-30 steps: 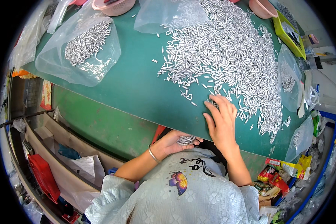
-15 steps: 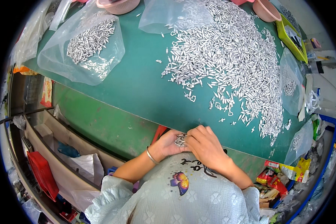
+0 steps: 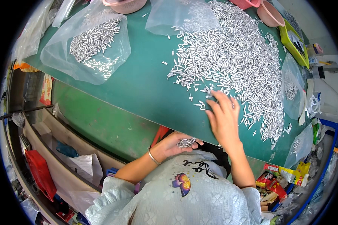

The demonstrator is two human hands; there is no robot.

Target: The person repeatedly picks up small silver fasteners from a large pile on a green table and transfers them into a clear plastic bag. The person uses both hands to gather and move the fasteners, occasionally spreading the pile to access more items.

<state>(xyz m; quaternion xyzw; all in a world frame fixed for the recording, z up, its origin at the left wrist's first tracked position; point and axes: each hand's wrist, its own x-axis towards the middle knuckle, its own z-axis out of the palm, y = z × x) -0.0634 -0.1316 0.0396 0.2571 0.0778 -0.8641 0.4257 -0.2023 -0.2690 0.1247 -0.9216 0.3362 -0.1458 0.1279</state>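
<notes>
My left hand (image 3: pixel 176 145) is cupped palm up just off the table's near edge, holding a handful of small silver metal pieces (image 3: pixel 186 143). Over the tabletop, my right hand (image 3: pixel 225 118) reaches to the near edge of a wide spread of similar pointed silver pieces (image 3: pixel 229 56). Its fingers are apart, and the fingertips are by a few loose pieces at the pile's fringe. A small heart-shaped piece (image 3: pixel 203 107) lies just left of that hand. Whether the fingertips touch any piece is hard to make out.
A clear plastic bag (image 3: pixel 112 67) with more silver pieces lies at the left of the green table (image 3: pixel 146 86). Another clear bag (image 3: pixel 161 18) covers part of the pile. Pink bowls (image 3: pixel 269 14) and a yellow-green tray (image 3: pixel 291 41) stand at the back. Snack packets (image 3: pixel 294 172) sit below right.
My right hand has left my left hand and moved up to the pile's near edge, its fingers spreading. My left hand stays low, its handful of silver pieces now in plain view.
</notes>
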